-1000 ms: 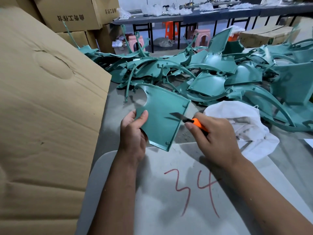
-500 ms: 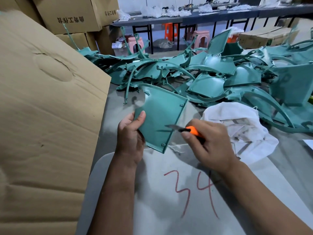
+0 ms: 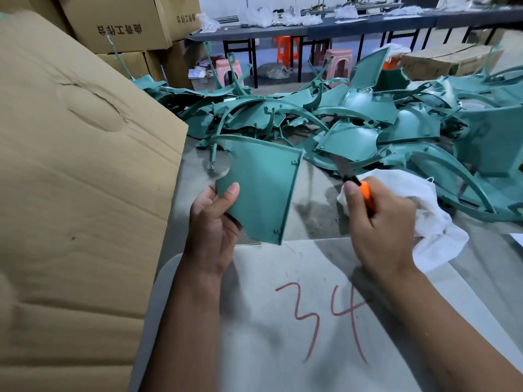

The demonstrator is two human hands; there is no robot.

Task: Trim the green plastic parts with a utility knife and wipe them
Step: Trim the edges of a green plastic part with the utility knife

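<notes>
My left hand grips a fan-shaped green plastic part by its lower left corner, thumb on the face, and holds it upright over the table. To its right, my right hand grips an orange utility knife, blade pointing up and away, clear of the part's right edge. A white cloth lies crumpled on the table under and behind my right hand.
A big heap of green plastic parts covers the table behind. A large cardboard sheet leans at the left. A grey board marked 34 in red lies in front of me. Boxes, stools and another table stand at the back.
The knife has left the part's right edge and swung up and to the right, blade now pointing away. My left hand has tilted the part more upright.
</notes>
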